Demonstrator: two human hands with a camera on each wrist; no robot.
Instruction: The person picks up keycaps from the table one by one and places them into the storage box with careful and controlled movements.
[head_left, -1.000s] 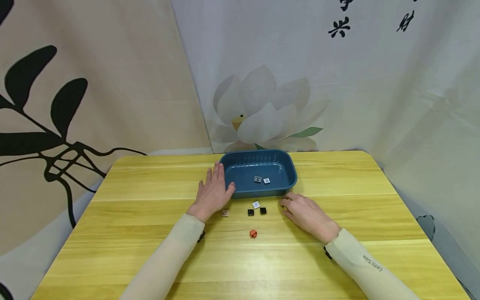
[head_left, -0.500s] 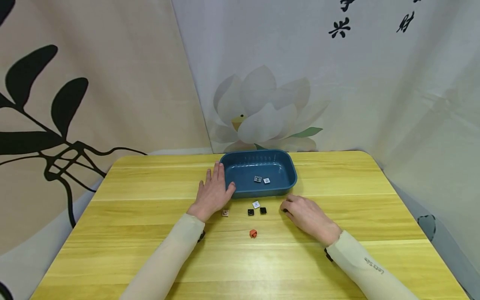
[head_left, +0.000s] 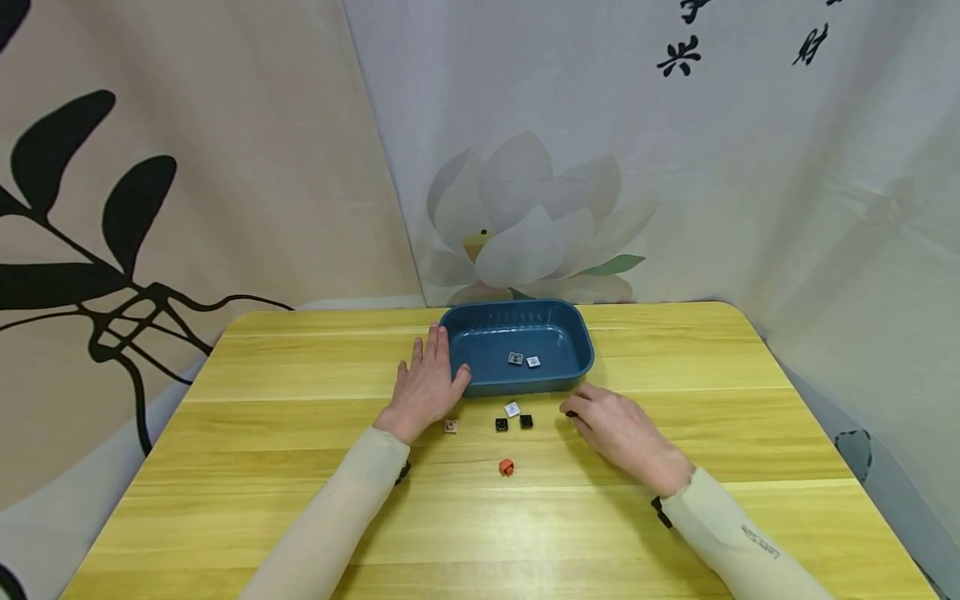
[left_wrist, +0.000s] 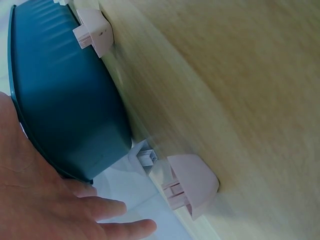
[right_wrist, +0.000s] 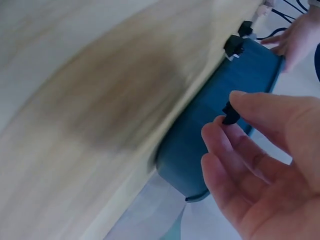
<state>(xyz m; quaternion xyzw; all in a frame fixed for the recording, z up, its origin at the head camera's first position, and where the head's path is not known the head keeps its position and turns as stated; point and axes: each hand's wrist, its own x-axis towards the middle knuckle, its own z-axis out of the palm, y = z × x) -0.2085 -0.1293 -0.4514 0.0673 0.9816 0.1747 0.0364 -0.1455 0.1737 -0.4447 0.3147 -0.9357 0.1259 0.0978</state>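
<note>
Toward the back of the bench (head_left: 637, 542) I see a blue tray (head_left: 517, 388). The left hand (head_left: 426, 385) lies spread along its left end; near its front right corner, the right hand (head_left: 618, 429) pinches a black piece (right_wrist: 230, 114). Loose pieces (head_left: 502, 425) lie in front, two pale ones (head_left: 515, 358) inside.

Blue tray (head_left: 517, 387) common to all views

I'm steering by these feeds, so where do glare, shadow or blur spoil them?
Head: pale glare on the tabletop toward the wearer, faint highlights inside the blue tray, soft shadow beside the right hand; left wrist: tabletop grain looks smeared; right wrist: a broad dark patch, probably shadow, on the tabletop, and the pinched black piece is nearly a silhouette.
</note>
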